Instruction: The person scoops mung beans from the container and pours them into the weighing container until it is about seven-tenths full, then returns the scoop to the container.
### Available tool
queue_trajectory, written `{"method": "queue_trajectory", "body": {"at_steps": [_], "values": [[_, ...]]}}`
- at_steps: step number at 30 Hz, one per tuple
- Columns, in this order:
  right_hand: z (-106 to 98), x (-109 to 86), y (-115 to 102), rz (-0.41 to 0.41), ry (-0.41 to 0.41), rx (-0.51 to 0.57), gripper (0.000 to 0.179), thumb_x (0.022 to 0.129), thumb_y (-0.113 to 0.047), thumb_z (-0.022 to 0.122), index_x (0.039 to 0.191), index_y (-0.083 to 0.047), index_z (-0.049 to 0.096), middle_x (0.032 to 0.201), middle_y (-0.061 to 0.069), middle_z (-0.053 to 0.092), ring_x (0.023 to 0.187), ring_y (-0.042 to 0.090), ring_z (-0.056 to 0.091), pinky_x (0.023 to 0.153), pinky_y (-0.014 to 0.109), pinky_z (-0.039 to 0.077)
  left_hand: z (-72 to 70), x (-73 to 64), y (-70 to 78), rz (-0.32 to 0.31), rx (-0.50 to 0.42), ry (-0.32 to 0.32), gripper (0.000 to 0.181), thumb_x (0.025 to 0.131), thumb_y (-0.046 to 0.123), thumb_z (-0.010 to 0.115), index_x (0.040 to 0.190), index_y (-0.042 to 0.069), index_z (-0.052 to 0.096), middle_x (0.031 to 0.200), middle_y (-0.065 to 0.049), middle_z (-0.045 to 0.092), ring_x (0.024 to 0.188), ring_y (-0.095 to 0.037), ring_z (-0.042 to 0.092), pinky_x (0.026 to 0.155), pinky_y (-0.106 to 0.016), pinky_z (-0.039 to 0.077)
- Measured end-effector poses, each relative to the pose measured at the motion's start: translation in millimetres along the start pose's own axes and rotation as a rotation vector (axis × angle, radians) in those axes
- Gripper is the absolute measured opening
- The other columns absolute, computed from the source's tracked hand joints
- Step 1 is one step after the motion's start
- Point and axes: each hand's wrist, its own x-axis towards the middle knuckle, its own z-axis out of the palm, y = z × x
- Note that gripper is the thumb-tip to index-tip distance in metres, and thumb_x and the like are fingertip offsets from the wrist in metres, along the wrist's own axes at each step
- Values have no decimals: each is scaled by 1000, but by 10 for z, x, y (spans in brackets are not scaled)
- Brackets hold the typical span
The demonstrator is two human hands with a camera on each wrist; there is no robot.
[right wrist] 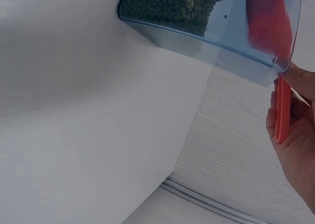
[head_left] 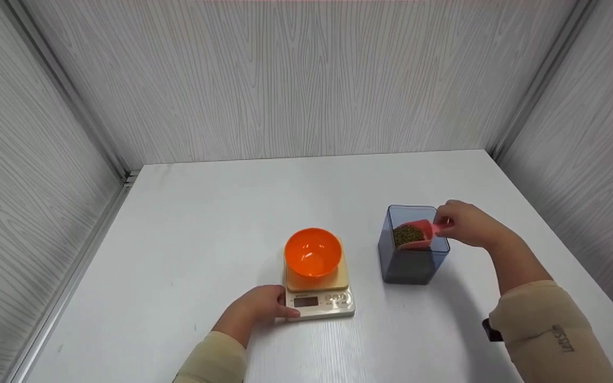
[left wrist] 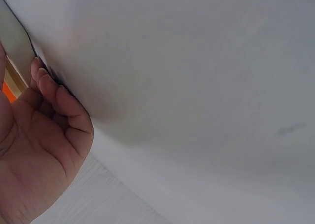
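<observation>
My left hand point(head_left: 264, 304) grips the left front corner of a white kitchen scale point(head_left: 333, 309), thumb on top beside the display. In the left wrist view its fingers point(left wrist: 66, 103) curl against the scale's side. An orange bowl point(head_left: 313, 255) stands on the scale's plate, with nothing seen inside. To the right, my right hand point(head_left: 469, 222) pinches the handle of a red scoop point(head_left: 428, 229) at the mouth of a clear bluish container point(head_left: 407, 271). Small dark green beans or pellets point(right wrist: 167, 7) lie in the container; the scoop's bowl holds some too.
A white table point(head_left: 205, 213) bears everything. Grey wood-grain panels point(head_left: 312, 80) rise at its back and both sides. The container stands a short gap right of the scale.
</observation>
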Motion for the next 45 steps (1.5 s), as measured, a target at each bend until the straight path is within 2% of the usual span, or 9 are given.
{"method": "queue_trajectory", "body": {"at_steps": [6, 15, 23, 26, 30, 38, 45], "values": [[-57, -33, 39, 10, 19, 11, 10, 82, -7, 64, 92, -7, 62, 85, 5, 52, 80, 21, 47, 69, 34, 43, -13, -22, 10, 10, -6, 4, 37, 71, 44, 74, 82, 15, 55, 76, 0, 52, 78, -19, 47, 72, -37, 37], [-108, -103, 80, -13, 57, -6, 9, 81, -5, 66, 88, -7, 61, 83, 5, 53, 78, 20, 47, 66, 34, 41, -21, -36, 13, 29, -10, 5, 35, 71, 42, 75, 87, 16, 58, 81, 1, 54, 82, -19, 48, 81, -41, 39], [-86, -121, 151, 42, 45, 57, 9, 81, -6, 65, 89, -8, 61, 84, 5, 53, 79, 21, 48, 67, 34, 42, -10, -26, 10, 21, -22, -1, 36, 71, 42, 75, 90, 16, 59, 85, 1, 56, 84, -20, 48, 85, -43, 39], [-59, -116, 193, 49, 49, 94, 7, 82, -7, 64, 88, -8, 61, 83, 5, 53, 78, 21, 48, 66, 33, 42, -8, -23, 1, 22, -16, 0, 37, 70, 43, 75, 90, 16, 59, 86, 1, 56, 85, -20, 49, 86, -44, 39], [-26, -130, 235, 69, 52, 162, 6, 85, -9, 63, 90, -8, 60, 83, 6, 54, 78, 21, 48, 66, 33, 43, -5, -21, -7, 22, -9, 6, 36, 70, 43, 75, 86, 16, 57, 82, 1, 54, 81, -20, 48, 80, -41, 39], [92, -207, 312, 158, 46, 381, 17, 88, -19, 61, 99, -6, 57, 94, 10, 55, 87, 23, 49, 74, 32, 45, -2, -27, 2, 11, -10, 3, 36, 71, 44, 74, 83, 16, 56, 78, 1, 53, 79, -19, 47, 76, -38, 38], [190, -235, 370, 141, 55, 540, 25, 87, -24, 63, 102, -5, 57, 96, 11, 57, 88, 20, 53, 77, 28, 46, -9, -25, 17, 6, 6, -6, 36, 72, 44, 73, 81, 15, 55, 75, 1, 51, 78, -19, 47, 71, -36, 37]]}}
